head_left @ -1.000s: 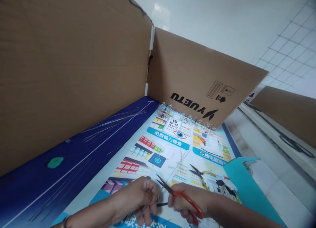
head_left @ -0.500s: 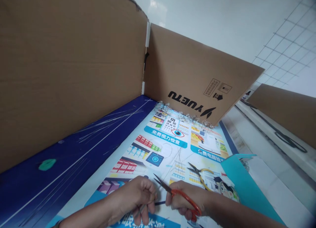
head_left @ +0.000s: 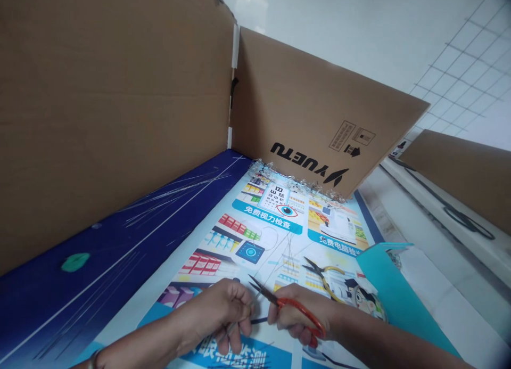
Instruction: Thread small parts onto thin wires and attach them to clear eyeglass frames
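**Item group, work area, head-worn view.**

Left hand (head_left: pixel 209 318): fingers (head_left: pixel 235 342) curled and pressed together, pinching a thin metal wire (head_left: pixel 235 326) that runs out past the fingertips toward the blades. A metal bracelet (head_left: pixel 92 360) sits on the left wrist.

Right hand (head_left: pixel 297 316): fingers curled around a pair of orange-handled scissors (head_left: pixel 305 316) — steel blades (head_left: pixel 261 290) slightly parted, tips pointing up and to the left, just beside the wire. A short dark rod or wire end (head_left: pixel 259 320) shows in the gap between the two hands; its exact nature is hard to tell.

Both hands are held low over a glossy printed poster (head_left: pixel 275 236), with an eye chart and shop shelves among its illustrations and Chinese lettering. Loose thin wires (head_left: pixel 289 252) lie on it, above the hands. Needle-nose pliers with yellow handles (head_left: pixel 321 273) lie on the poster, to the right of the scissors and well clear of the right hand.

Left of the poster: a dark blue board (head_left: pixel 120 236) strewn with fine wires (head_left: pixel 171 204), with a green patch (head_left: pixel 75 262) on it.

Behind: two upright cardboard panels (head_left: pixel 112 119) joined at a taped corner, the right one printed "YUETU" (head_left: pixel 299 161), crumpled clear plastic (head_left: pixel 295 180) along its foot.

Right edge: a turquoise folder (head_left: pixel 383 284) — partly over the poster's corner.
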Tool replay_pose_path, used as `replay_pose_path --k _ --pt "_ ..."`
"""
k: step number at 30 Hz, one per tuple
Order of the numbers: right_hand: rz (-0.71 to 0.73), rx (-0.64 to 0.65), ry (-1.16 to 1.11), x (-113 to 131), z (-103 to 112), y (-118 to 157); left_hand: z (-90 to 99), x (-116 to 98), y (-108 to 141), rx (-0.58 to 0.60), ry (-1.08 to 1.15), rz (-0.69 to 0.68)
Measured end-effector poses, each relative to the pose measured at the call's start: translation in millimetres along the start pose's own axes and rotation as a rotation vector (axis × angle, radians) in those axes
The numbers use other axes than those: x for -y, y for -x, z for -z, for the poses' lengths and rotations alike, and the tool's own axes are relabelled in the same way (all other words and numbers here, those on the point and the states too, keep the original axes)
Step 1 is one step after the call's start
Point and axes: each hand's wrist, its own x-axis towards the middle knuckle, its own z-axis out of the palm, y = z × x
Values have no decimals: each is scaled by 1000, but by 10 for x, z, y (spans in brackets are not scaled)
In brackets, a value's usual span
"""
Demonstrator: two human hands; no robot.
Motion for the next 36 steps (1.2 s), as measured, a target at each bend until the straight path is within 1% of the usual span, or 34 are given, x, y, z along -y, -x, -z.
replay_pose_path --k 7,12,14,15,18,21,23,24,25,26,28,29,30,31,33,34,36 --pt "82 -8 -2 -72 22 -53 -35 -16 15 -12 4 7" --pt "15 19 0 47 37 3 -42 -29 2 -10 -10 15" --pt "17 31 22 47 51 25 -20 -11 1 21 -2 10" --pt "40 36 33 25 63 33 -4 0 2 45 10 4" --pt "157 62 67 -94 106 72 48 25 14 144 45 -17" --pt "218 95 174 -193 138 201 81 27 35 217 50 -22" --pt "236 87 283 -217 157 336 87 23 45 234 63 -30" --pt "259 49 351 -223 175 406 86 22 48 235 77 -37" --pt "298 -20 428 -230 204 470 83 21 48 235 92 -45" --pt "340 -115 511 -244 248 523 80 20 45 232 107 -51" --pt "399 -380 668 -301 389 579 70 17 35 224 124 -58" --pt "390 -525 721 -346 487 580 64 13 29 218 126 -58" --pt "343 -663 754 -399 598 564 59 8 23 209 124 -60" --pt "267 -761 783 -456 717 534 53 2 18 201 122 -61" --pt "77 -981 862 -564 957 448 43 -10 13 194 118 -62" --pt "-27 -1062 902 -607 1066 398 39 -14 12 197 120 -62" --pt "-181 -1131 971 -665 1245 305 34 -19 12 211 131 -68"
